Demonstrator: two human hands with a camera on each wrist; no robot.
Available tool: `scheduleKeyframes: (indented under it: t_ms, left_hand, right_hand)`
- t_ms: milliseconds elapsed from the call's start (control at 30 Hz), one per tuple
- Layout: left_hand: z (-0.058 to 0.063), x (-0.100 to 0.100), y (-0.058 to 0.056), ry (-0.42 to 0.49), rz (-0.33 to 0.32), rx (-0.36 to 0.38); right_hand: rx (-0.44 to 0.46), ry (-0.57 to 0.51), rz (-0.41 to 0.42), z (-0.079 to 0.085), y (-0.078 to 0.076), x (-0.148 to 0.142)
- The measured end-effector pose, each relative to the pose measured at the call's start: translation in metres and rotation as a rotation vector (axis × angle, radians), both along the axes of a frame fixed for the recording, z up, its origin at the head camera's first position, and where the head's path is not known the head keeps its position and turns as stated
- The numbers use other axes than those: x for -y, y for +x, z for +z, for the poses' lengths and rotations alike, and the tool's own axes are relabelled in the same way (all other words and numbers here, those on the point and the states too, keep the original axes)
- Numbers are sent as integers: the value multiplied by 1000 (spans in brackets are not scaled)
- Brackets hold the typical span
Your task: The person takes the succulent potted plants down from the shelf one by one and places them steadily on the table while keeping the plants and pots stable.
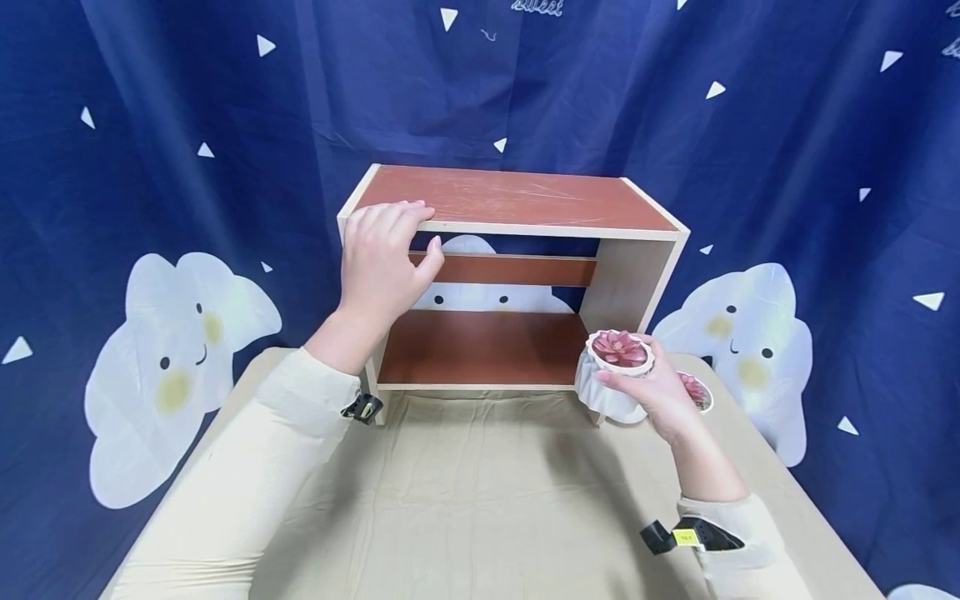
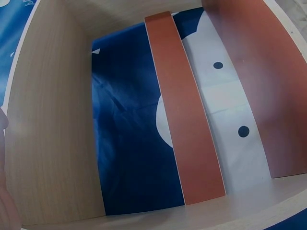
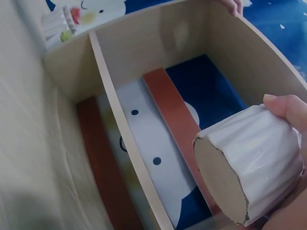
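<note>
My right hand (image 1: 660,387) grips a white fluted pot (image 1: 609,400) with a pink-red succulent (image 1: 619,347) in it, in front of the shelf's right side. In the right wrist view the pot's flat underside (image 3: 218,184) shows, and the plant is hidden. My left hand (image 1: 382,262) holds the front left corner of a small wooden shelf (image 1: 495,193), fingers over its brown top and thumb at the front edge. In the left wrist view only a sliver of that hand (image 2: 5,201) shows.
A second potted succulent (image 1: 697,392) stands right of the shelf, partly behind my right hand. In the right wrist view another white pot (image 3: 56,24) stands past the shelf's left side. A beige cloth (image 1: 465,492) covers the table. Blue curtain (image 1: 585,75) hangs behind.
</note>
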State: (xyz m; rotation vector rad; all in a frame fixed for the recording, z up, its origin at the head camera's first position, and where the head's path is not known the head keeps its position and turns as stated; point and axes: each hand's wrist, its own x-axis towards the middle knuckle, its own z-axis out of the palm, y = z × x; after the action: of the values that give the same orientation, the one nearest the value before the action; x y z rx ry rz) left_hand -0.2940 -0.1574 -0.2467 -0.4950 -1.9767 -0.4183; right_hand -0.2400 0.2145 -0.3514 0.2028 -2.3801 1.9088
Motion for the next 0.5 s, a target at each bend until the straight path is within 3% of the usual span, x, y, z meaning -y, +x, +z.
scheduleKeyframes:
  t_ms: [100,333,500]
  left_hand:
    - [0,0,0,0,1,1]
    - [0,-1,1,-2,4,5]
    - [0,-1,0,-5,3,0]
  right_hand:
    - [7,-29,20,-2,0,-6]
    - [-34,45,11,-6,5,-23]
    - [-80,-26,43,-12,6,-36]
